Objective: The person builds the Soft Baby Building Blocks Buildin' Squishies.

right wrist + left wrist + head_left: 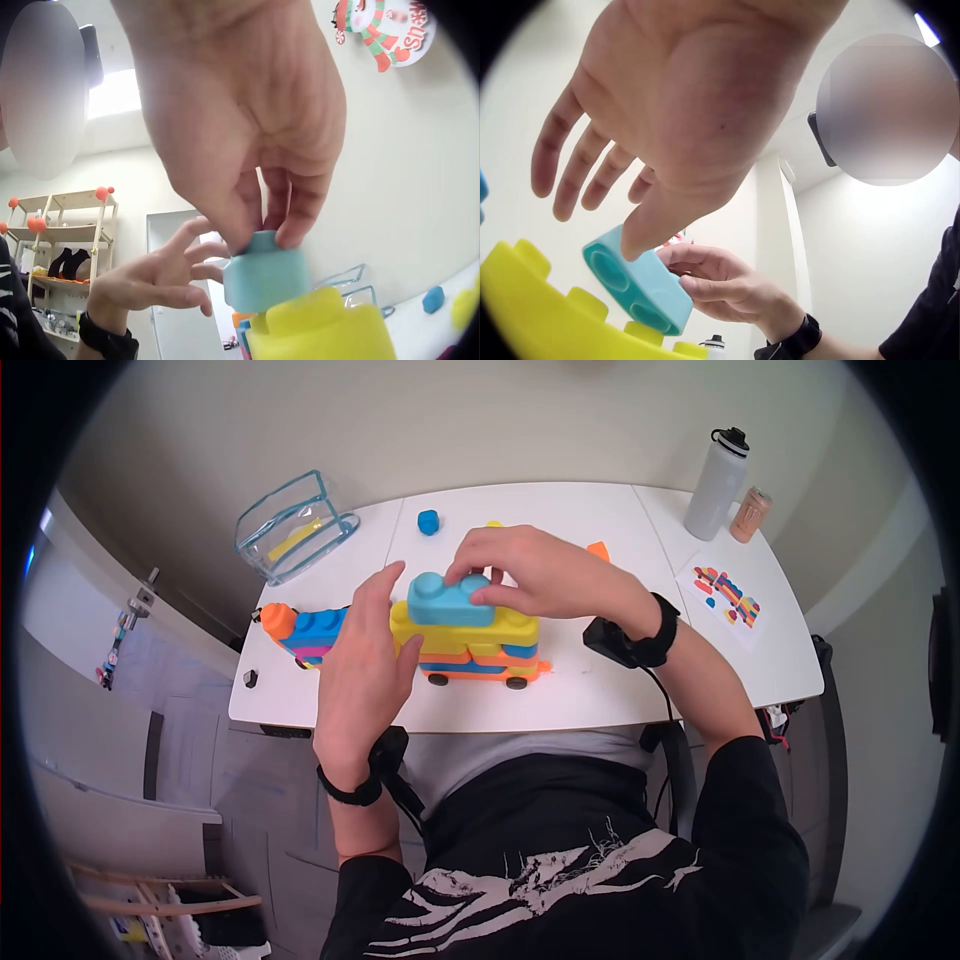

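Observation:
My right hand [525,572] pinches a light-blue toy building block [450,606] by one of its studs. The block is held over a long yellow block [462,635], and its hollow underside shows in the left wrist view. Beneath the yellow block are orange and blue blocks [458,667] on a wheeled base. My left hand [360,660] is beside the left end of this stack, fingers extended and thumb apart; its thumb overlaps the light-blue block in the left wrist view. Behind that hand, partly hidden, is another block-built piece [320,625] with an orange stud and blue blocks.
A clear teal-edged case [322,488] stands at the back left, a yellow piece inside. A small blue block [428,522] and an orange piece [598,551] lie behind the stack. Right: a bottle [715,490], a can [751,515] and a picture sheet [735,600].

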`<state>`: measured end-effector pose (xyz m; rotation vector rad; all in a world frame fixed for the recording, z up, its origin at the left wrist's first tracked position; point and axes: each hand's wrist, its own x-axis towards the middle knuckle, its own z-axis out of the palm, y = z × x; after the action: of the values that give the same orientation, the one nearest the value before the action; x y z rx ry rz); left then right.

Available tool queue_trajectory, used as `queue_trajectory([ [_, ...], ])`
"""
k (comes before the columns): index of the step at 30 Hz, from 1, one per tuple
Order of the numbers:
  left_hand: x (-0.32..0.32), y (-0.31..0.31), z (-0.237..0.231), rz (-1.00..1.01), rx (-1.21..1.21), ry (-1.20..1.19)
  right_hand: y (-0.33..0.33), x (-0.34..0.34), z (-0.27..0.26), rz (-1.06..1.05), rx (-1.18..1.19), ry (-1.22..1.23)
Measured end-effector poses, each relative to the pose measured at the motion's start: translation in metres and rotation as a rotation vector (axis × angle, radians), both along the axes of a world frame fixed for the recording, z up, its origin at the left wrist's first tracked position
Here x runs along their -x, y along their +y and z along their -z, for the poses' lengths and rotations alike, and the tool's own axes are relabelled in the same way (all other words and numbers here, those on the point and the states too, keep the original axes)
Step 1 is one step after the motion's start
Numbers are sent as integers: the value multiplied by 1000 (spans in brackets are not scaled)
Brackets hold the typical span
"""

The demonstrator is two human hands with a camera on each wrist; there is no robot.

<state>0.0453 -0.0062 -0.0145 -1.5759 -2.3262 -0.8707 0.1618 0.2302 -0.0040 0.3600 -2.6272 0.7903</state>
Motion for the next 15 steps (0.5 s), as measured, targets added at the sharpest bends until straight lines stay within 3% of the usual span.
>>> queue_trajectory([
  [6,13,0,3,147,88,81,-18,3,-3,167,-174,-4],
  [15,17,0,-4,201,139,-57,-14,-4,-3,112,-193,-45],
])
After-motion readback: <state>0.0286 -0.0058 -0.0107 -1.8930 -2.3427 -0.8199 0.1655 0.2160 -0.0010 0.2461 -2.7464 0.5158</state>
